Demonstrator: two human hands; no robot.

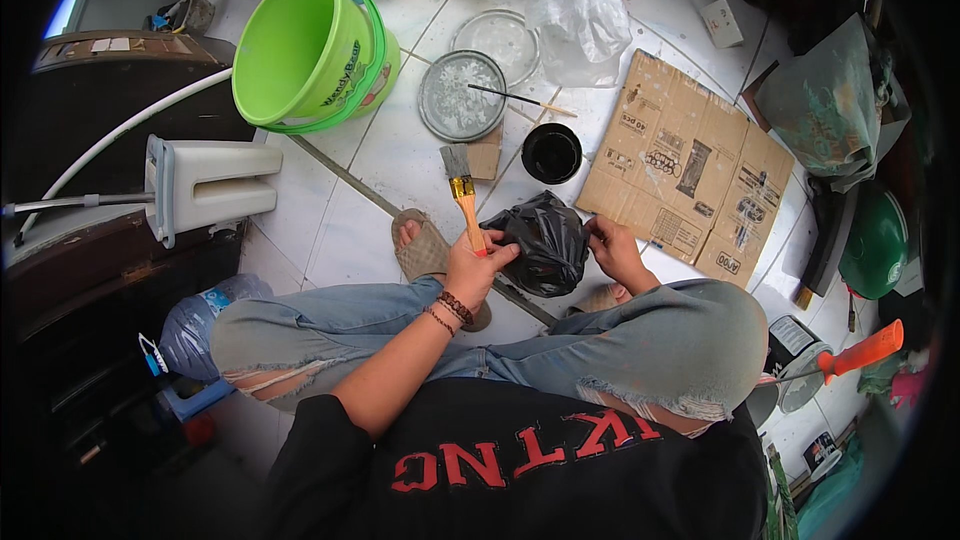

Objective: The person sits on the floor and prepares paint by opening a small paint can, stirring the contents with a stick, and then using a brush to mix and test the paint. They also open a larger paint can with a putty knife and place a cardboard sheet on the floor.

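The left hand is curled closed around a paintbrush, bristles pointing away from the body. A black plastic bag is between the two hands. The right hand, fingers partly curled, is at the bag's right edge; whether it grips cannot be told. Beyond are a round black container and flattened cardboard; farther, a gray lid and a green bucket.

The bag is showing black, the paintbrush is displaying grey bristles, the sandal is wearing brown checks.
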